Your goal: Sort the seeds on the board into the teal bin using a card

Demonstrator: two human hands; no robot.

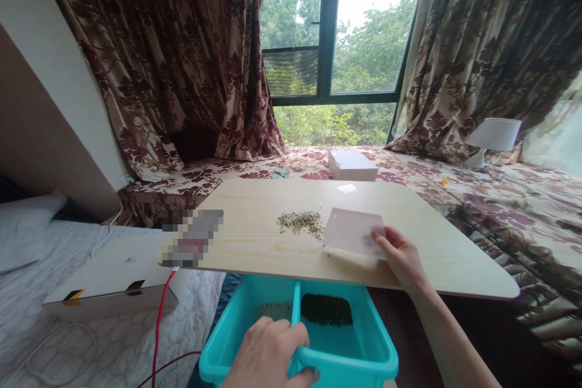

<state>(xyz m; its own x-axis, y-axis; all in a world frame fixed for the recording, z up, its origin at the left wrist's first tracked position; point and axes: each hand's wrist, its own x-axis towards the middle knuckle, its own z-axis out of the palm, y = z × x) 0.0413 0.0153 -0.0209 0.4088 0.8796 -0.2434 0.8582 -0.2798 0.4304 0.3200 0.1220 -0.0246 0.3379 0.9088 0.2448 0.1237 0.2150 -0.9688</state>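
My right hand grips a thin, pale translucent scraper by its right side, just over the wooden tabletop. Close to the scraper's left edge lies a loose scatter of small brownish-green grains. Below the table's near edge, my left hand is closed around the middle divider of a turquoise two-part bin. Dark green granules lie in the bin's right compartment. A thinner layer of greyish grains shows in the left compartment, partly hidden by my hand.
A pixelated object with a red cable sits at the tabletop's left end. A white carton rests on the bed at left. Behind the table are a white box and a lamp on the patterned window seat.
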